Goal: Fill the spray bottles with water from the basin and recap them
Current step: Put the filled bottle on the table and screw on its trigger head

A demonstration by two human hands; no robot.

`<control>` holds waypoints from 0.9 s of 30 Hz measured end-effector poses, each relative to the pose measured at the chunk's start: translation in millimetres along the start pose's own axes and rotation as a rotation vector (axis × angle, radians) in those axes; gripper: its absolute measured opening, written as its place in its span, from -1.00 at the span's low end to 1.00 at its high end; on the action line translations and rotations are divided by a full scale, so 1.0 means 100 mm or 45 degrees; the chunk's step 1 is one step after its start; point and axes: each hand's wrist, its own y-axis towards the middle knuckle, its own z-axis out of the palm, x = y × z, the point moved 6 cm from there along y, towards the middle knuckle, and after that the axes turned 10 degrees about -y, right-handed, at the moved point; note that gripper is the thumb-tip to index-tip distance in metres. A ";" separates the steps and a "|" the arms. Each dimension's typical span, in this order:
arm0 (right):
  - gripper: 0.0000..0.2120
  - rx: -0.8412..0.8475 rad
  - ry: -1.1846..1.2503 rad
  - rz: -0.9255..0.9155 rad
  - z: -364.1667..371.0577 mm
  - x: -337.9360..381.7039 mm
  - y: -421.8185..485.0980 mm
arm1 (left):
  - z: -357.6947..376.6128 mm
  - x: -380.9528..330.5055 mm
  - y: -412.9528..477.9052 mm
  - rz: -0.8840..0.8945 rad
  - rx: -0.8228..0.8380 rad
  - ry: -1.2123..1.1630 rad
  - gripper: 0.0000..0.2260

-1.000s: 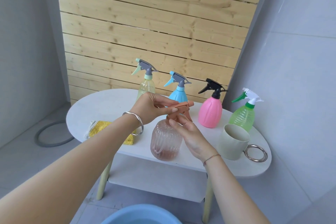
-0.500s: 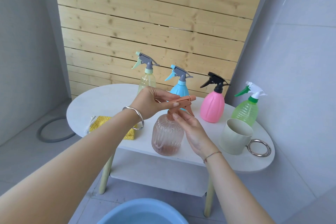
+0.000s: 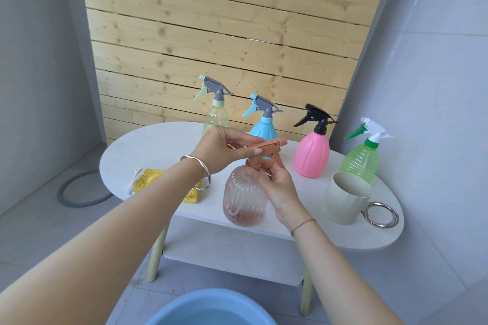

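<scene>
- Currently the brown trigger head is pinched by the left grip, fingers curled.
- Directly beneath, the neck of the pink ribbed bottle is clasped by the right grip.
- Below both, the bottle is stood on the surface.

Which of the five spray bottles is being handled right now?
The clear ribbed pink bottle at the table's front edge: left hand grips its terracotta trigger head, right hand holds its neck. The yellowish, blue, opaque pink and green bottles stand untouched behind.
</scene>
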 end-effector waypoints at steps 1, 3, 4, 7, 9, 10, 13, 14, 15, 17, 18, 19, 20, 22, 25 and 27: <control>-0.79 -0.008 -0.005 -0.009 0.01 0.00 0.00 | 0.00 0.00 0.00 -0.004 0.005 -0.002 -0.78; -0.75 0.076 -0.077 -0.052 0.01 0.03 0.01 | 0.01 0.00 -0.01 -0.001 0.014 -0.003 -0.78; -0.77 0.134 -0.146 -0.075 0.02 0.05 0.01 | 0.01 0.00 -0.01 0.001 0.015 0.000 -0.78; -0.85 0.136 -0.285 -0.125 0.03 0.09 0.00 | 0.02 -0.01 0.00 0.005 0.015 -0.013 -0.79; -0.88 -0.018 -0.303 -0.164 0.03 0.08 -0.03 | 0.02 -0.01 0.00 0.018 0.012 -0.013 -0.80; -0.90 -0.101 -0.295 -0.180 0.03 0.07 -0.05 | 0.01 0.00 0.00 0.022 0.005 -0.018 -0.80; -0.92 -0.253 -0.282 -0.213 0.03 0.08 -0.08 | 0.00 0.00 -0.03 0.011 -0.004 -0.033 -0.79; -0.92 -0.251 -0.279 -0.210 0.03 0.09 -0.08 | 0.00 0.00 -0.03 0.006 0.003 -0.031 -0.79; -0.92 -0.228 -0.282 -0.207 0.03 0.10 -0.07 | 0.01 -0.01 -0.03 -0.002 0.014 -0.022 -0.79; -0.91 -0.171 -0.330 -0.196 0.04 0.12 -0.07 | 0.00 0.02 -0.06 -0.043 0.012 -0.057 -0.77; -0.92 -0.146 -0.349 -0.183 0.03 0.12 -0.06 | -0.03 0.09 -0.09 -0.093 -0.033 -0.121 -0.75; -0.91 -0.098 -0.350 -0.166 0.01 0.12 -0.06 | -0.08 0.18 -0.14 -0.157 -0.107 -0.209 -0.71; -0.88 -0.017 -0.338 -0.151 0.01 0.12 -0.05 | -0.14 0.30 -0.20 -0.222 -0.186 -0.270 -0.67; -0.80 0.173 -0.351 -0.125 0.01 0.12 -0.05 | -0.18 0.53 -0.37 -0.300 -0.241 -0.227 -0.52; -0.77 0.296 -0.438 -0.089 -0.02 0.14 -0.05 | -0.03 0.83 -0.56 -0.346 -0.075 -0.189 -0.26; -0.77 0.279 -0.453 -0.104 -0.01 0.14 -0.06 | 0.09 0.96 -0.59 -0.337 0.085 -0.107 -0.07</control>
